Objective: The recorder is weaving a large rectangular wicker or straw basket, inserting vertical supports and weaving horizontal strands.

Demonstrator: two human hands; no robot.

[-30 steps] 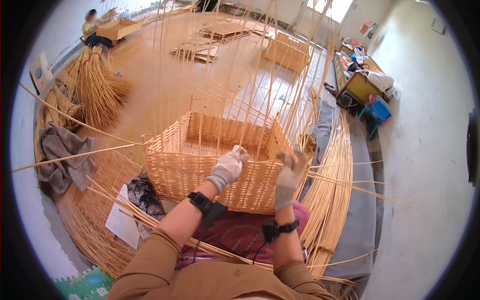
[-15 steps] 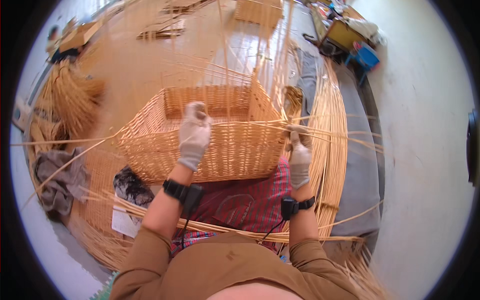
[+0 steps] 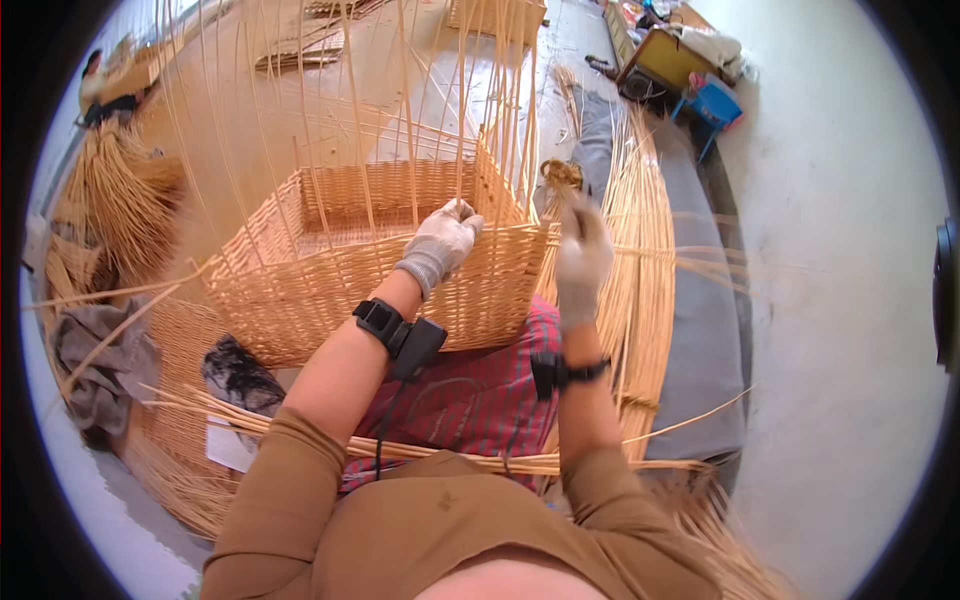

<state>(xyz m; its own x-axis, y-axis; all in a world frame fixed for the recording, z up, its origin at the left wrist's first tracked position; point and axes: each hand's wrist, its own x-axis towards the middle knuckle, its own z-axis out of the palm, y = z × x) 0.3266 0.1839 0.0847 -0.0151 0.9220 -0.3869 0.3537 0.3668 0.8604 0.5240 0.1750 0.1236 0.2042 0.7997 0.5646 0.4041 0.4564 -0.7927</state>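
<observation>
A rectangular wicker basket (image 3: 380, 305) of pale brown strands lies in front of me, its front wall facing me. Thin upright stakes (image 3: 355, 120) rise from its rim. My left hand (image 3: 445, 243), in a light knitted glove, is closed at the front rim, pinching one of the stakes near the right corner. Just outside that corner is my right hand (image 3: 583, 262), also gloved and blurred by motion. Its fingers look closed round long weaving strands (image 3: 705, 262) that run from the rim out to the right.
Under the basket is a red checked cloth (image 3: 430, 415). A bundle of long canes (image 3: 640, 320) lies on grey sheeting (image 3: 705, 370) at right. At left are bundled strands (image 3: 125, 200) and a grey cloth (image 3: 100, 350). Beyond stands a blue stool (image 3: 715, 105); a person (image 3: 95, 85) sits far left.
My left hand has moved right along the front rim, toward the corner. My right hand has shifted slightly up and left. The whole view has shifted a little.
</observation>
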